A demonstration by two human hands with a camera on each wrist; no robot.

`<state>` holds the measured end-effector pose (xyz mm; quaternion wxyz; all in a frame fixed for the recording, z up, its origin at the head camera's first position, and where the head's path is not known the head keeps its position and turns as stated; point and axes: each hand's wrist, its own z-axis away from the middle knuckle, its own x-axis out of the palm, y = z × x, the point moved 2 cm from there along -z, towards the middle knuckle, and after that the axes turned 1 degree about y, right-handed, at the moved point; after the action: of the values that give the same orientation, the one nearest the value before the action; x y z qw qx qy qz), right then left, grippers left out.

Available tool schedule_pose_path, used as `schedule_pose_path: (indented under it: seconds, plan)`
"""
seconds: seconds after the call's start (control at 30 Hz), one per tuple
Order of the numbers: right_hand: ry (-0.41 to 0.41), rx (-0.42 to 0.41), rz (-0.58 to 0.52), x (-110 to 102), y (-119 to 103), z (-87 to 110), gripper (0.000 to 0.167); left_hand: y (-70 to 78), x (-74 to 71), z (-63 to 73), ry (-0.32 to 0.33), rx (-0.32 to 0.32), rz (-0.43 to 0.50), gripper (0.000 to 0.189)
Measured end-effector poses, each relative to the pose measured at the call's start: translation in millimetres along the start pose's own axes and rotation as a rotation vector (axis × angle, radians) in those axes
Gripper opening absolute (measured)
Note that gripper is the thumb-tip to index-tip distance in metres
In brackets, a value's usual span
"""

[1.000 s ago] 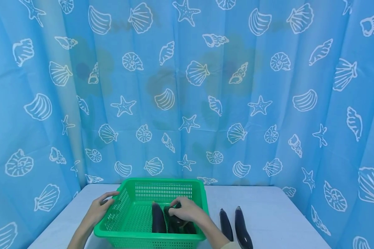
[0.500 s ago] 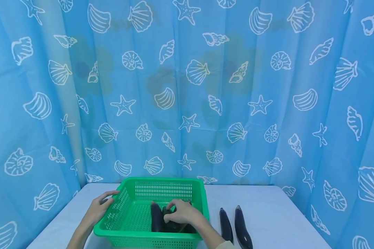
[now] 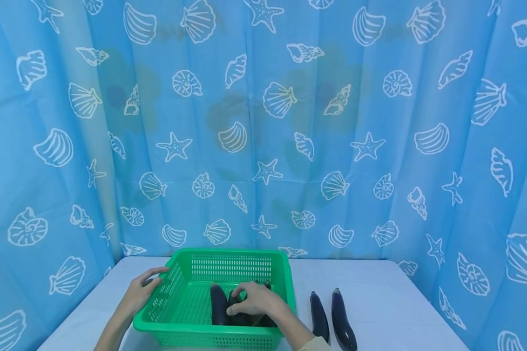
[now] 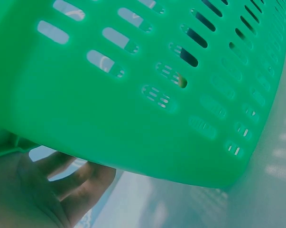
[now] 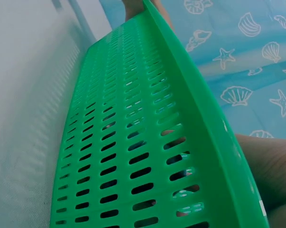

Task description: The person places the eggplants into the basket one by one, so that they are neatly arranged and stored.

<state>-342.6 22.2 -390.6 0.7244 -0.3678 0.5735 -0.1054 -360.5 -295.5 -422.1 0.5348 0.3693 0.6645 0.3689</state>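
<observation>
A green basket (image 3: 202,330) stands on the white table. My left hand (image 3: 140,291) grips its left rim; in the left wrist view that hand (image 4: 52,194) reaches up to the basket's edge (image 4: 109,137). Inside, several dark eggplants lie side by side, with the leftmost eggplant (image 3: 218,306) most plainly seen. My right hand (image 3: 256,300) is down in the basket, thumb and fingers curled round another eggplant (image 3: 240,320), which they partly cover. In the right wrist view, the basket wall (image 5: 119,156) hides the right fingers.
Two more eggplants lie on the table to the right of the basket: a smaller eggplant (image 3: 319,319) and a longer eggplant (image 3: 343,321). A blue curtain (image 3: 263,146) with white shell prints hangs behind and at both sides of the table (image 3: 386,292).
My right hand has lowered the eggplant and moved slightly left, toward the leftmost eggplant, which has shifted a little left. The left hand stays at the rim.
</observation>
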Motion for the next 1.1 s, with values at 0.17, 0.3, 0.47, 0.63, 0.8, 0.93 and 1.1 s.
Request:
schedule_pose_path:
  seconds: [0.17,0.3,0.47,0.63,0.8,0.93,1.1]
  plan:
    - [-0.048,0.011,-0.11,-2.7,4.5,0.9,0.034,0.4,0.4,1.1,-0.004,-0.009,-0.003,0.045]
    - [-0.062,0.022,-0.224,-7.9,8.3,4.3,0.035,0.1,1.1,0.8,-0.006,-0.005,-0.009,0.046]
    - [-0.045,-0.005,-0.258,-21.7,7.2,13.0,0.038,0.4,1.1,1.5,-0.004,0.0,-0.004,0.045]
    - [-0.023,-0.052,-0.263,-37.0,7.6,21.8,0.035,1.5,-0.4,1.5,-0.004,-0.004,-0.009,0.046]
    - [0.015,-0.11,-0.254,-50.3,13.3,28.4,0.034,0.9,-1.9,0.0,0.009,-0.012,-0.034,0.044]
    - [0.075,-0.143,-0.228,-60.6,22.9,32.9,0.035,0.8,-1.5,0.0,0.008,-0.008,-0.038,0.044]
    - [0.172,-0.156,-0.201,-73.1,40.4,40.5,0.037,0.7,0.0,1.3,-0.005,-0.001,-0.017,0.046]
